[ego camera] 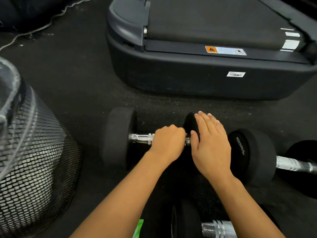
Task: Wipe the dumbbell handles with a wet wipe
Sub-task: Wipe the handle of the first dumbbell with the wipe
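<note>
My left hand (167,140) is curled tight around the shiny handle (142,138) of the dumbbell (118,137) on the floor (85,79) in front of me. I cannot see a wipe under my fingers, so I cannot tell if I have one. My right hand (210,143) is flat, fingers straight, resting on the dumbbell's right weight (189,122) to keep it from moving. I think it could roll away if I rub hard and my flat hand slips. It might bump the second dumbbell (253,155) just beside it. And if I only rub where my fist sits, the bare end of the handle stays dirty.
</note>
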Available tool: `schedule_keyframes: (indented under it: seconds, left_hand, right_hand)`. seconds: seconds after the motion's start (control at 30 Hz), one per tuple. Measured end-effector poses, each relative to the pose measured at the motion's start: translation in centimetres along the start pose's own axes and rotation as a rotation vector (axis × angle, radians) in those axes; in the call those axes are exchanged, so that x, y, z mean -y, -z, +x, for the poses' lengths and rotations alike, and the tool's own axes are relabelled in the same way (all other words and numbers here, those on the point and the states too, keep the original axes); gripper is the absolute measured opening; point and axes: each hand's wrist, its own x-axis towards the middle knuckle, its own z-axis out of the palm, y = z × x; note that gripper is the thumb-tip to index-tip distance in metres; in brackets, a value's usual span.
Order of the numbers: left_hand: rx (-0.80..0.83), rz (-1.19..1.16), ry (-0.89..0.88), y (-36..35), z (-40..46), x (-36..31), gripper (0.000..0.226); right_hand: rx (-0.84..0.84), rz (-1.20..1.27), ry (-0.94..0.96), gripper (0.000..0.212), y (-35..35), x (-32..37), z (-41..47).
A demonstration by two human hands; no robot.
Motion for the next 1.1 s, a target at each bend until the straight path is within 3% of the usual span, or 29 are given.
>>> schedule_keyframes:
  seconds: [0.27,0.53,0.67,0.77,0.87,1.0,1.1]
  left_hand:
    - [-0.318,-0.198,-0.094,-3.3,-2.8,2.7,0.026]
    - [-0.467,-0.256,-0.319,-5.8,-3.0,2.9,0.033]
    - [-0.572,-0.257,-0.259,-6.8,-3.7,3.8,0.04]
    - [-0.509,-0.258,-0.3,-6.3,-2.8,2.1,0.03]
    - [-0.441,-0.24,-0.326,-5.5,-2.5,2.6,0.034]
    - [-0.484,-0.246,-0.235,-5.5,-3.4,4.1,0.033]
    - [-0.429,-0.325,-0.22,-5.5,-2.8,2.4,0.033]
  right_hand:
    - [0.002,0.01,0.01,0.049,0.1,0.0,-0.2]
    - [0.008,0.021,0.005,0.049,0.2,-0.1,-0.2]
    - [0.007,0.017,0.004,0.051,0.2,-0.1,-0.1]
    - [0.002,0.019,-0.002,0.05,0.1,0.0,-0.1]
    - [0.002,0.02,0.001,0.05,0.2,-0.1,0.0]
    - [-0.007,0.016,0.003,0.05,0.2,0.1,-0.1]
    - [-0.01,0.021,-0.003,0.05,0.2,0.1,-0.1]
